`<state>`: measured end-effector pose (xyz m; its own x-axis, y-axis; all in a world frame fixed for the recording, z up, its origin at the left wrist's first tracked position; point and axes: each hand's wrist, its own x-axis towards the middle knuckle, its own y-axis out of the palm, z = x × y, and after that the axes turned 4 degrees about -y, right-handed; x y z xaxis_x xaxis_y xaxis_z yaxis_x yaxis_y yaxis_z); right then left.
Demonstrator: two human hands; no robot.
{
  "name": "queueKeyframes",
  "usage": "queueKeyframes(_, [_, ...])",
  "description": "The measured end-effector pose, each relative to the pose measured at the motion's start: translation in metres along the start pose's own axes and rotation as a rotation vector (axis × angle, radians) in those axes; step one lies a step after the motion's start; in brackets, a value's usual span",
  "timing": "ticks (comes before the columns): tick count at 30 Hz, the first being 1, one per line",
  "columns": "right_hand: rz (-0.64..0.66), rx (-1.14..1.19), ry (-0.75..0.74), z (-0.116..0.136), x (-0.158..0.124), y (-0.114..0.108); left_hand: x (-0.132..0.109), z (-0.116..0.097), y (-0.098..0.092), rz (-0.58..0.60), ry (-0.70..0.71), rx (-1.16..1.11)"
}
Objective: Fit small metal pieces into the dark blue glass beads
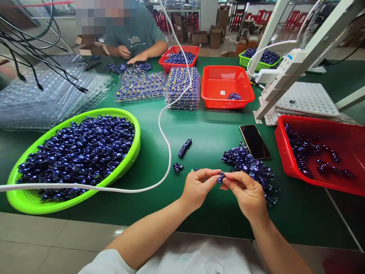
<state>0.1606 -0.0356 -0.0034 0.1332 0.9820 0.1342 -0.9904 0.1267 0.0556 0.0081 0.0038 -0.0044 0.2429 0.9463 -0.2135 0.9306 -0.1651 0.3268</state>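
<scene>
Fingertips of the left hand (196,188) and the right hand (248,190) are closed on a small, glossy dark-blue piece (220,177), which is held up between them just right of centre in the lower half of the frame. Beside and behind the right hand, a loose pile of similar pieces (242,160) is spread on the green table (159,209), with a phone (254,140) placed just beyond. A short dark stack (185,148) is laid near the centre. At left, a green basket (137,140) is heaped with such pieces; at right, a few are held in a red tray (350,146). A co-worker's hand (138,57) is seen near more pieces at upper left.
</scene>
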Motion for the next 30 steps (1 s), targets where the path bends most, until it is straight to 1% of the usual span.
queueKeyframes(3, [-0.028, -0.009, 0.035, 0.001, 0.000, 0.000, -0.003, 0.002, -0.002, 0.024, 0.130, 0.155])
queueKeyframes(7, [-0.036, 0.014, 0.098, 0.006, 0.002, -0.003, -0.006, -0.002, -0.003, 0.101, 0.305, 0.329])
queueKeyframes(9, [-0.001, 0.057, 0.139, 0.008, 0.002, -0.004, -0.006, -0.005, -0.003, 0.125, 0.342, 0.365])
queueKeyframes(13, [0.106, 0.120, 0.197, 0.009, 0.004, -0.007, -0.007, -0.008, -0.003, 0.133, 0.360, 0.401])
queueKeyframes(16, [0.188, 0.149, 0.202, 0.006, 0.004, -0.010, -0.008, -0.011, -0.004, 0.162, 0.502, 0.440])
queueKeyframes(18, [0.204, 0.181, 0.200, 0.002, 0.003, -0.012, -0.009, -0.013, -0.003, 0.178, 0.595, 0.460])
queueKeyframes(19, [0.199, 0.195, 0.203, 0.001, 0.003, -0.012, -0.010, -0.014, -0.003, 0.184, 0.619, 0.466])
queueKeyframes(21, [0.190, 0.206, 0.209, -0.002, 0.003, -0.012, -0.010, -0.015, -0.003, 0.189, 0.616, 0.478])
queueKeyframes(24, [0.167, 0.157, 0.191, -0.002, 0.002, -0.011, -0.008, -0.014, -0.003, 0.184, 0.533, 0.494])
queueKeyframes(26, [0.126, 0.066, 0.170, 0.000, 0.001, -0.009, -0.006, -0.013, -0.004, 0.185, 0.478, 0.500])
queueKeyframes(28, [0.088, -0.055, 0.144, 0.002, 0.000, -0.009, -0.005, -0.014, -0.006, 0.184, 0.453, 0.505])
queueKeyframes(30, [0.060, -0.206, 0.062, 0.004, 0.000, -0.009, -0.004, -0.015, -0.008, 0.161, 0.449, 0.534])
